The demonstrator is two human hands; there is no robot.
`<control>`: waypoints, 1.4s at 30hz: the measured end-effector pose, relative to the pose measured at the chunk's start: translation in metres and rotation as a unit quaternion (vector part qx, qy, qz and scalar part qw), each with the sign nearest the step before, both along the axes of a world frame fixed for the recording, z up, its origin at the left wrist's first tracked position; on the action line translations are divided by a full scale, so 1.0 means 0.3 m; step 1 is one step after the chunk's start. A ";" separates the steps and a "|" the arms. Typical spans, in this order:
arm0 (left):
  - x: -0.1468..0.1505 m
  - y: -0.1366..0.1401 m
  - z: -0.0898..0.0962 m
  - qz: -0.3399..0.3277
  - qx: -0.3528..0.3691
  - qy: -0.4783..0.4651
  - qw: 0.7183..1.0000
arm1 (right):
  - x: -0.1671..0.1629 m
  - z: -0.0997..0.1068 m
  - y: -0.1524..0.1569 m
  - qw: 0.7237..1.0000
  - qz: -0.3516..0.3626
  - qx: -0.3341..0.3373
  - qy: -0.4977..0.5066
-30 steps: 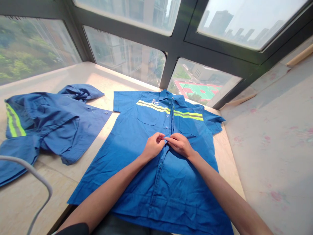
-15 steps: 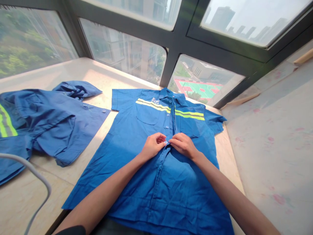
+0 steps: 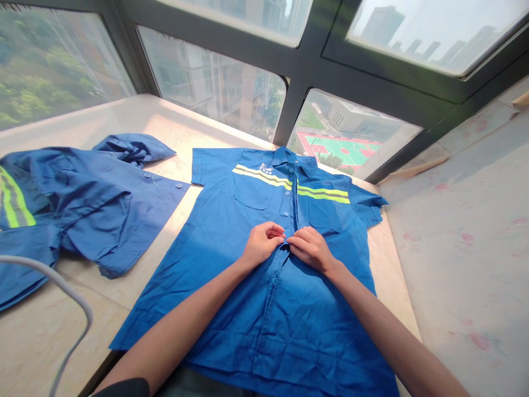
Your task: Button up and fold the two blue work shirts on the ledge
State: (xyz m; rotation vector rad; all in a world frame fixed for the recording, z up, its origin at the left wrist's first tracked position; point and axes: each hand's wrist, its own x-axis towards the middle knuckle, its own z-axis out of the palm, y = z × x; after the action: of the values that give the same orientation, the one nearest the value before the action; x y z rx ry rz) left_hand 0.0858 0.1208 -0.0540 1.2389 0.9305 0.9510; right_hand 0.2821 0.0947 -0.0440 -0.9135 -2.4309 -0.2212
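Note:
A blue short-sleeved work shirt [image 3: 223, 259] lies spread face up, its collar toward the window. Yellow and grey reflective stripes cross its chest. At mid-placket my left hand [image 3: 264, 242] is closed, thumb and fingers pinching the button edge of the shirt; the button there is mostly hidden by the fingertips. Directly opposite, my right hand [image 3: 311, 248] grips the other front edge, fingertips almost touching the left ones. Above the hands the placket is parted, with several buttons showing along its left edge. Below them a button [image 3: 274, 281] sits on the joined front.
On the left a second blue garment [image 3: 95, 204] with a reflective stripe lies crumpled on the pale sill [image 3: 165, 124]. A grey cable [image 3: 78, 309] curves up at the lower left. Dark window frames [image 3: 301, 71] stand behind; a flowered wall [image 3: 467, 264] rises on the right.
The view has shifted slightly, so everything sits a little further right. My fingertips have drawn closer over the button, which showed more plainly before.

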 end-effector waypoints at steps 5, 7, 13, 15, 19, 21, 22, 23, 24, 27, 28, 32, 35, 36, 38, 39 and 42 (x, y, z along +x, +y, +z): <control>0.004 0.001 -0.003 0.007 -0.009 -0.013 1.000 | -0.007 -0.010 -0.003 1.000 -0.030 -0.001 0.004; 0.004 0.001 -0.002 0.010 -0.015 -0.012 1.000 | -0.003 -0.007 -0.006 0.999 -0.039 0.003 0.009; 0.004 0.001 -0.001 0.012 -0.029 -0.021 0.999 | 0.018 -0.003 -0.013 0.998 -0.052 0.006 0.018; 0.004 0.003 -0.003 0.012 -0.035 -0.028 0.999 | 0.019 -0.006 -0.013 0.998 -0.055 0.004 0.020; 0.004 0.007 -0.004 0.007 -0.047 -0.042 0.998 | 0.015 -0.008 -0.009 0.998 -0.047 0.016 0.026; 0.004 0.007 -0.001 0.007 -0.056 -0.036 0.998 | 0.012 -0.008 -0.006 0.999 -0.035 0.022 0.029; 0.004 0.007 0.002 0.010 -0.057 -0.028 0.998 | 0.011 -0.009 -0.004 0.999 -0.029 0.022 0.032; 0.004 0.006 0.004 0.014 -0.054 -0.019 0.998 | 0.010 -0.011 -0.002 0.999 -0.023 0.020 0.036; 0.003 0.004 0.007 0.018 -0.049 -0.011 0.999 | 0.009 -0.013 0.000 0.999 -0.019 0.016 0.041; 0.003 -0.003 0.012 0.028 -0.030 -0.005 0.999 | 0.008 -0.022 0.004 0.998 -0.015 0.000 0.054; 0.003 -0.006 0.012 0.029 -0.026 -0.007 0.999 | 0.009 -0.026 0.006 0.998 -0.014 -0.007 0.058; 0.003 -0.020 0.011 0.036 -0.004 -0.003 0.999 | 0.014 -0.035 0.010 0.996 -0.016 -0.044 0.071; 0.003 -0.026 0.012 0.044 0.013 0.009 0.999 | 0.018 -0.034 0.013 0.995 -0.012 -0.061 0.080; 0.002 -0.026 0.012 0.044 0.016 0.013 0.999 | 0.019 -0.033 0.014 0.995 -0.010 -0.061 0.083; 0.001 -0.025 0.012 0.042 0.018 0.017 0.999 | 0.019 -0.029 0.016 0.994 -0.005 -0.061 0.086; 0.001 -0.023 0.011 0.040 0.018 0.019 0.999 | 0.019 -0.027 0.017 0.994 -0.004 -0.062 0.085; -0.002 -0.018 0.009 0.031 0.018 0.026 0.999 | 0.017 -0.022 0.018 0.994 -0.003 -0.072 0.077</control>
State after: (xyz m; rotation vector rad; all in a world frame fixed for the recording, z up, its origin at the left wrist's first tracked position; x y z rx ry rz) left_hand 0.0852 0.1153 -0.0513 1.2772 1.0013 0.9928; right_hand 0.2871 0.1002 -0.0507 -0.9626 -2.3252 0.0228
